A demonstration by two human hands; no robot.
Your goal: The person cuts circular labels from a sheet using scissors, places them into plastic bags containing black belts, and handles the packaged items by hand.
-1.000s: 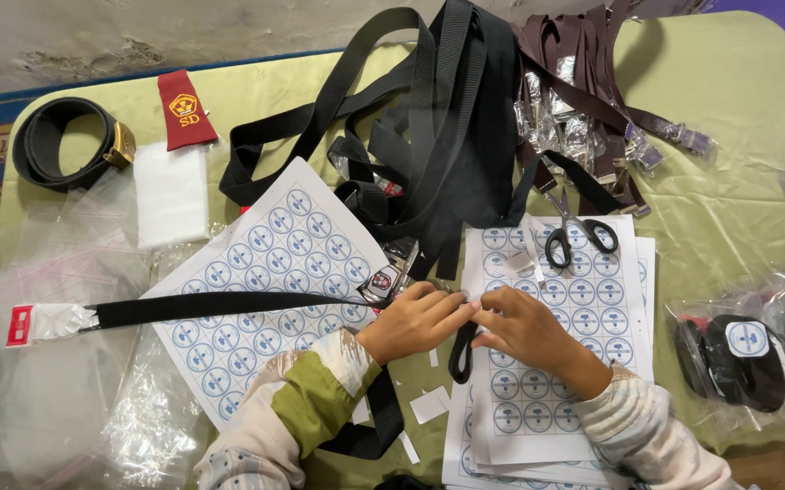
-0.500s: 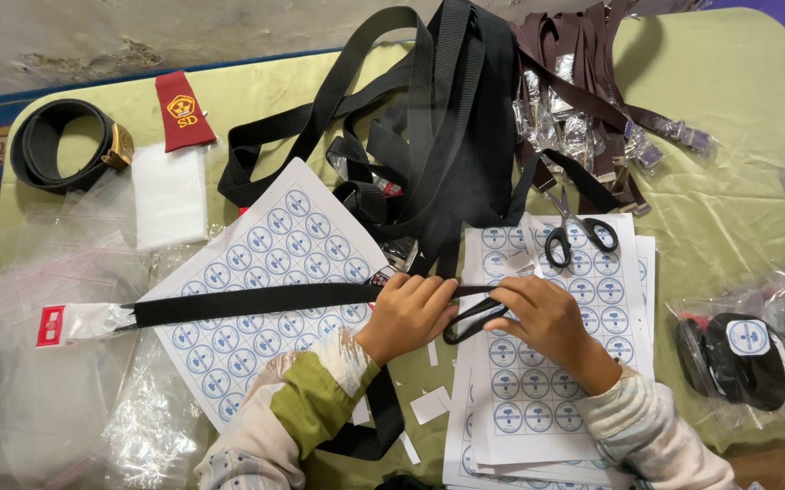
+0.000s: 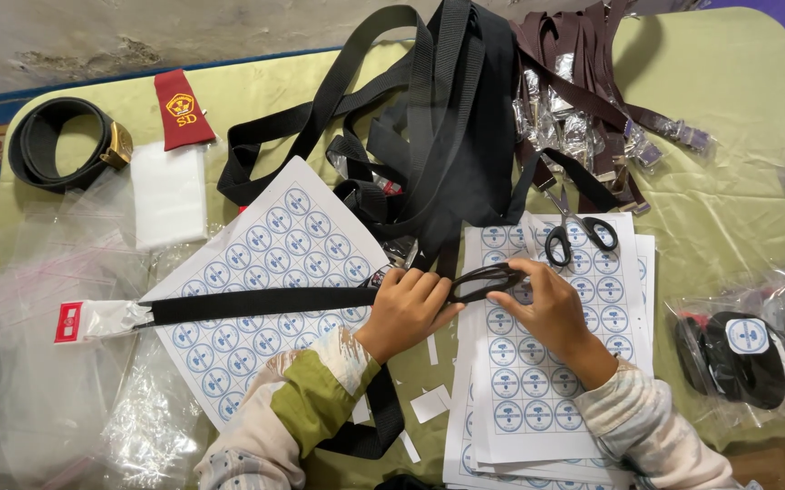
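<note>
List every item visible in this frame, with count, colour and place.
black belt: one, black, across the left sheet, held by both hands
sticker sheets: several, white with blue circles, centre
scissors: one, black handles, on the right sheets
strap pile: black and brown, top centre
coiled belt: one, black, top left
bagged belts: black, right edge
left hand: on the belt
right hand: on the belt end
</note>
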